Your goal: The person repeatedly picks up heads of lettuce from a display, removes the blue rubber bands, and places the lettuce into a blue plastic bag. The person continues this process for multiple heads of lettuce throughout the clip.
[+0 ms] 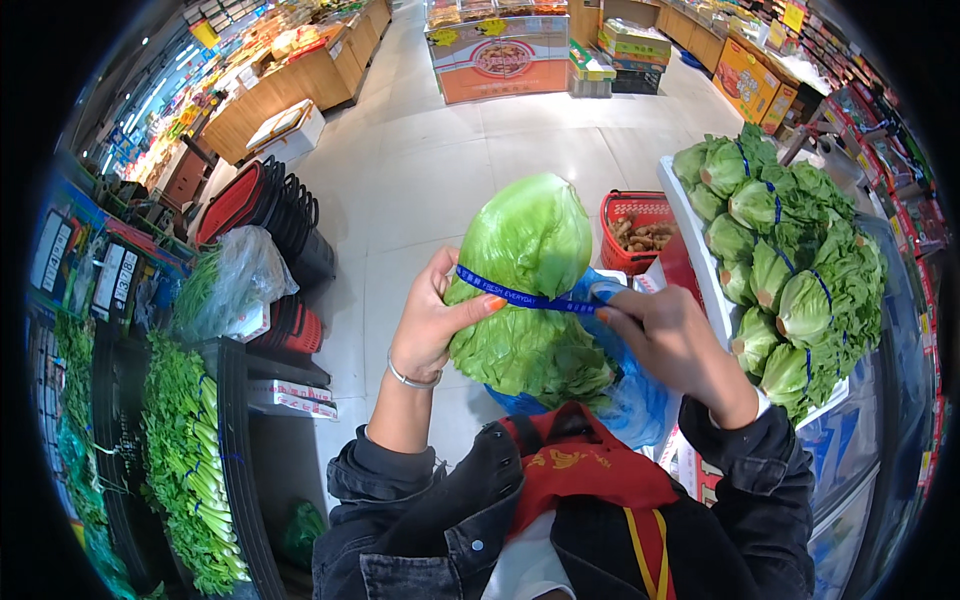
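Before my chest a head of green lettuce [529,232] is held up, its pale rounded end pointing away from me and its ruffled leaves towards me. Around its middle runs a blue printed tape [517,298]. My left hand [442,319] grips the lettuce from the left, with the thumb pressing on the tape. On the right, my right hand [667,337] pinches the tape's end between thumb and fingers, drawn out beside the lettuce. Below, a crumpled blue plastic bag [637,397] hangs partly hidden by the lettuce and my right forearm.
Taped lettuces [799,300] are piled on a white tray at right. A red basket [634,259] of ginger-like roots stands on the floor beside it. At left are bundled celery [202,465] in a black-edged stand and stacked shopping baskets [259,206]. Display boxes [499,60] stand ahead.
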The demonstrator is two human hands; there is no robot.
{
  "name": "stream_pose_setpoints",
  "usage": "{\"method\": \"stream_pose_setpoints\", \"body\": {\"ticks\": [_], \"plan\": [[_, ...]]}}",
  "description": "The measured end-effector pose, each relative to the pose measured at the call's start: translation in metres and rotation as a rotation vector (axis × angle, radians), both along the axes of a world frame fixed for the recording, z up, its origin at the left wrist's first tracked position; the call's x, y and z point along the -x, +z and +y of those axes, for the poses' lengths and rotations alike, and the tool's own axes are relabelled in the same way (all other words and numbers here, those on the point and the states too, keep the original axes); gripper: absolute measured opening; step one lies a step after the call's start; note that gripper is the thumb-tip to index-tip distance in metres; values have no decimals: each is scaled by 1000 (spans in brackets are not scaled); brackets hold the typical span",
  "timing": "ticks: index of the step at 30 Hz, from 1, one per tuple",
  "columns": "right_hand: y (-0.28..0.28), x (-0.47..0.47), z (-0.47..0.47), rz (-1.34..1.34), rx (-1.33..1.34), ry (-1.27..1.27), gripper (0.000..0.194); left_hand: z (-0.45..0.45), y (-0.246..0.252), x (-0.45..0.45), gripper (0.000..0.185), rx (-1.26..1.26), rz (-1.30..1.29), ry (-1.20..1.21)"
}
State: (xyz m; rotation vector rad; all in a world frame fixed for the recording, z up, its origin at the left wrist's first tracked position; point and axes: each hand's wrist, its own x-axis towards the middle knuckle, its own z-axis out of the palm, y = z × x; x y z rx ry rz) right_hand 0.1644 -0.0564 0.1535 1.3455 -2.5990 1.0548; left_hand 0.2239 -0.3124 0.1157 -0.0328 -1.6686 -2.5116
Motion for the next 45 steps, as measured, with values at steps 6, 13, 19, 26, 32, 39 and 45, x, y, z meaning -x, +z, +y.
{"method": "stream_pose_setpoints", "body": {"ticks": [6,13,19,26,32,39,45], "plan": [[4,21,14,-74,100,78,27,-6,2,-13,56,-185,11,51],[28,5,32,64,-122,-105,48,-9,19,-40,71,-174,110,111],[89,-34,38,109,-197,84,42,1,33,-49,69,-180,190,232],[82,-14,19,94,-204,-176,39,-5,47,-70,51,-153,263,175],[116,-32,32,295,-106,150,32,-25,79,-104,38,-99,426,43],[139,-74,44,557,170,360,15,-41,108,-112,32,-37,543,-173],[140,-85,52,481,119,235,7,-32,104,-99,21,-94,758,-220]]}}
